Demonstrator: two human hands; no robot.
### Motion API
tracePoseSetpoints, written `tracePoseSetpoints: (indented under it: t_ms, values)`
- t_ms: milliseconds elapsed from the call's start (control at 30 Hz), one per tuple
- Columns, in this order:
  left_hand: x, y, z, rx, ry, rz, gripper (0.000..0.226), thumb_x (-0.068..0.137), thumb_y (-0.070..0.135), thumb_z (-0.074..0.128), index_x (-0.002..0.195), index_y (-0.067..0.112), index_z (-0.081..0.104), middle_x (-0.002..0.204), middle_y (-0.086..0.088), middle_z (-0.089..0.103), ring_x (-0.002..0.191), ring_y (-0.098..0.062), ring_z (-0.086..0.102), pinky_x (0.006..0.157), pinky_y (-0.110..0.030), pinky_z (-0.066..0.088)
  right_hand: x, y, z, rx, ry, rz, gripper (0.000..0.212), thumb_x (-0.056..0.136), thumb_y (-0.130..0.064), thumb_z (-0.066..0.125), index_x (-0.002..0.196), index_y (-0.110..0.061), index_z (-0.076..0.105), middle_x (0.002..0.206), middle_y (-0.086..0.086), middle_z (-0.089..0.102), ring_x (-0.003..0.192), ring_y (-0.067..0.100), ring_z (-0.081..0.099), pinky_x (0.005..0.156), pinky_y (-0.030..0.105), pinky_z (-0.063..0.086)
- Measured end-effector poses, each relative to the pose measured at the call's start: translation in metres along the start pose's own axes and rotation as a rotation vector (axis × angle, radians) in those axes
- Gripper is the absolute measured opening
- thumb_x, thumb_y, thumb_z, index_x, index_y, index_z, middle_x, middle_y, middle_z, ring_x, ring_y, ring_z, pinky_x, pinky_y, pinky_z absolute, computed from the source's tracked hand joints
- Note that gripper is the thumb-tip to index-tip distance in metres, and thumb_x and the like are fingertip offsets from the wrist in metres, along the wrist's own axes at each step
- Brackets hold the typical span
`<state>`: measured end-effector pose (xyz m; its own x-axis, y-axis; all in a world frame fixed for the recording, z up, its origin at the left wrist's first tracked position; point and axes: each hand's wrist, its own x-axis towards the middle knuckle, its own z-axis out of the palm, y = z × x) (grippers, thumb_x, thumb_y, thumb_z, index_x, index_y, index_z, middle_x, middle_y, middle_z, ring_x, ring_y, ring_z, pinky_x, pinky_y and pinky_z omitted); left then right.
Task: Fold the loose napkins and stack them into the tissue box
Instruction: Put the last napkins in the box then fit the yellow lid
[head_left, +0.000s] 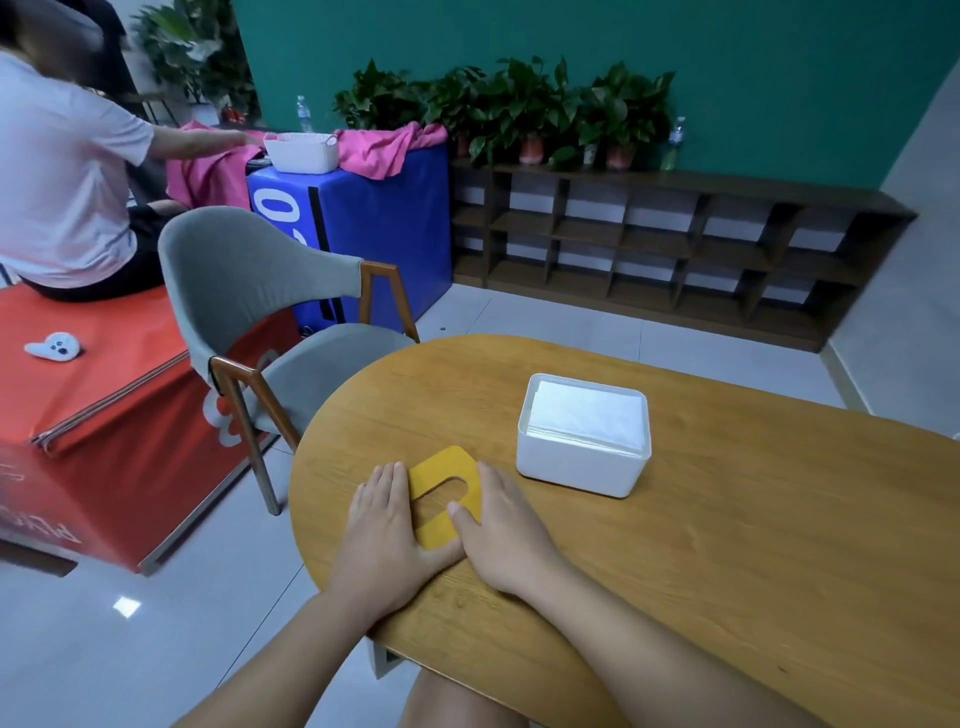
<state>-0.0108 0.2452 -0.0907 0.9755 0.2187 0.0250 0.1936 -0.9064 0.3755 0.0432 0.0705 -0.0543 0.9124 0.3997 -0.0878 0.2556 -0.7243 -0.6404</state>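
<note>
Lid (445, 493): flat on table (727, 545), flanked by left hand (382, 525) and right hand (501, 525), fingers straight, touching; risk: napkins (589, 413) overfill box (582, 462), lid may not seat

Dim, even indoor light with a cool cast. A small bright glare patch sits on the floor tiles (126, 606). Shadows are faint (softest along the desk (727, 545) edge). Wide-angle bending curves the shelf (649, 244); the corners blur.

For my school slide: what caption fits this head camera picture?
Both hands, left and right, rest on the yellow slotted lid beside the white tissue box full of napkins.
</note>
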Motion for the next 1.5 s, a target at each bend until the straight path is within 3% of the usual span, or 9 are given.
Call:
tracePoseSetpoints:
  t_ms: [233, 433, 567, 700, 867, 967, 1100, 1233, 1500]
  values:
    - [-0.004, -0.001, -0.028, -0.168, -0.125, 0.095, 0.148, 0.069, 0.096, 0.070, 0.177, 0.028, -0.005, 0.176, 0.009, 0.020, 0.162, -0.016, 0.024, 0.133, -0.039, 0.027, -0.024, 0.001, -0.015, 0.286, 0.232, 0.072, 0.049, 0.103, -0.041, 0.072, 0.148, -0.028, 0.057, 0.142, -0.011, 0.056, 0.130, 0.009, 0.059, 0.115, 0.035, 0.049]
    - [0.000, 0.035, -0.061, -0.225, -0.080, 0.309, 0.138, 0.072, 0.086, 0.079, 0.175, 0.041, 0.000, 0.171, 0.023, 0.014, 0.157, -0.004, 0.023, 0.125, -0.031, 0.037, -0.030, 0.007, -0.060, 0.532, 0.304, 0.052, 0.029, 0.105, -0.023, 0.073, 0.132, -0.031, 0.069, 0.119, -0.014, 0.077, 0.104, 0.010, 0.076, 0.097, 0.040, 0.063]
    - [0.019, 0.071, -0.086, -0.236, -0.041, 0.451, 0.134, 0.078, 0.080, 0.082, 0.175, 0.042, -0.001, 0.174, 0.030, 0.006, 0.163, -0.001, 0.010, 0.133, -0.038, 0.024, -0.034, 0.016, -0.103, 0.639, 0.433, 0.042, 0.035, 0.102, -0.012, 0.076, 0.129, -0.034, 0.070, 0.108, -0.008, 0.081, 0.092, 0.012, 0.079, 0.080, 0.027, 0.060]
    - [0.045, 0.105, -0.090, -0.502, -0.079, 0.365, 0.119, 0.092, 0.080, 0.069, 0.175, 0.043, -0.009, 0.178, 0.033, -0.015, 0.165, 0.008, -0.009, 0.135, -0.033, 0.006, -0.027, 0.034, -0.145, 0.742, 0.604, 0.069, 0.036, 0.101, -0.009, 0.078, 0.122, -0.038, 0.074, 0.102, -0.006, 0.084, 0.086, 0.018, 0.082, 0.079, 0.040, 0.065]
    - [0.082, 0.152, -0.066, -0.764, -0.180, 0.122, 0.089, 0.108, 0.074, 0.041, 0.178, 0.031, 0.006, 0.183, 0.014, 0.012, 0.168, -0.009, 0.013, 0.131, -0.030, 0.012, 0.000, 0.053, -0.163, 0.908, 0.676, 0.219, 0.034, 0.102, -0.002, 0.075, 0.125, -0.026, 0.073, 0.094, -0.002, 0.086, 0.089, 0.030, 0.084, 0.081, 0.058, 0.069]
    - [0.098, 0.166, -0.045, -0.776, -0.159, 0.034, 0.083, 0.111, 0.069, 0.037, 0.178, 0.026, 0.013, 0.185, 0.005, 0.012, 0.170, -0.016, 0.010, 0.138, -0.039, 0.008, 0.015, 0.061, -0.158, 0.877, 0.706, 0.272, 0.035, 0.100, -0.004, 0.076, 0.131, -0.021, 0.075, 0.091, -0.004, 0.084, 0.086, 0.024, 0.083, 0.087, 0.055, 0.068]
    - [0.106, 0.171, -0.025, -0.723, -0.113, -0.007, 0.071, 0.116, 0.059, 0.033, 0.176, 0.024, 0.021, 0.185, -0.003, 0.013, 0.172, -0.019, 0.002, 0.139, -0.045, 0.005, 0.020, 0.074, -0.155, 0.672, 0.745, 0.274, 0.033, 0.103, -0.008, 0.075, 0.136, -0.012, 0.075, 0.082, -0.024, 0.064, 0.077, 0.001, 0.069, 0.084, 0.028, 0.055]
    - [0.110, 0.171, -0.021, -0.740, -0.076, -0.016, 0.065, 0.118, 0.051, 0.034, 0.175, 0.021, 0.026, 0.182, -0.004, 0.023, 0.170, -0.020, 0.014, 0.138, -0.043, 0.013, 0.018, 0.081, -0.147, 0.457, 0.748, 0.269, 0.026, 0.104, -0.023, 0.073, 0.128, -0.016, 0.080, 0.086, -0.011, 0.070, 0.102, 0.029, 0.073, 0.095, 0.040, 0.058]
    - [0.115, 0.168, -0.009, -0.607, -0.080, 0.066, 0.056, 0.121, 0.035, 0.032, 0.170, 0.010, 0.030, 0.182, -0.008, 0.023, 0.171, -0.023, 0.003, 0.136, -0.040, 0.011, 0.018, 0.100, -0.130, 0.326, 0.784, 0.328, 0.016, 0.100, -0.035, 0.076, 0.111, -0.025, 0.083, 0.110, -0.002, 0.066, 0.111, 0.026, 0.057, 0.108, 0.048, 0.049]
